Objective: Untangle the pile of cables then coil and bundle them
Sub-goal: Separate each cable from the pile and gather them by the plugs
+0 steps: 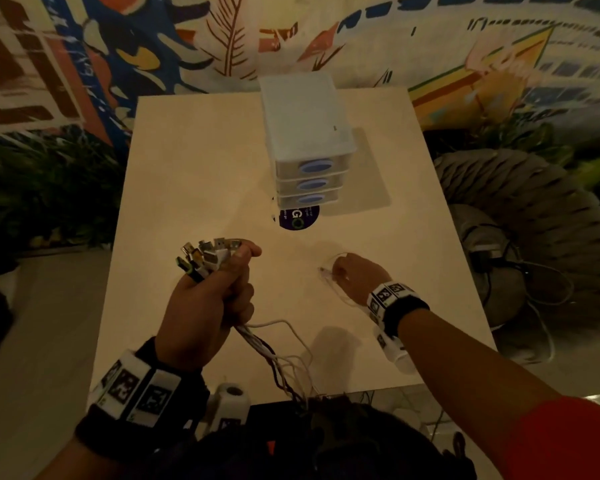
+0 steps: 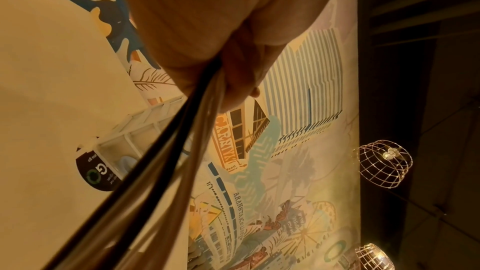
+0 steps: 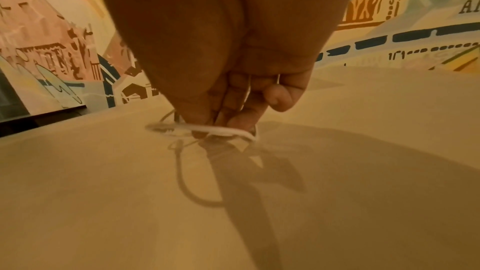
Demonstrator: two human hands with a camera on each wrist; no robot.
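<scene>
His left hand (image 1: 207,299) clenches a bundle of cables (image 1: 208,259), plugs fanned above the fist, near the drawer box (image 1: 307,140). The cords trail off the table (image 1: 194,161) edge, ends hidden. Right hand (image 1: 355,273) pinches a thin white cable (image 3: 207,129), blurred.

Your counter (image 1: 194,174) was a pale, cream rectangle. A white stack of three drawers (image 1: 309,147) with blue oval handles stood toward its far edge, and a dark round sticker (image 1: 297,218) lay flat right at the stack's near foot. A thin white cable (image 1: 336,271) rested on the surface nearer you.
</scene>
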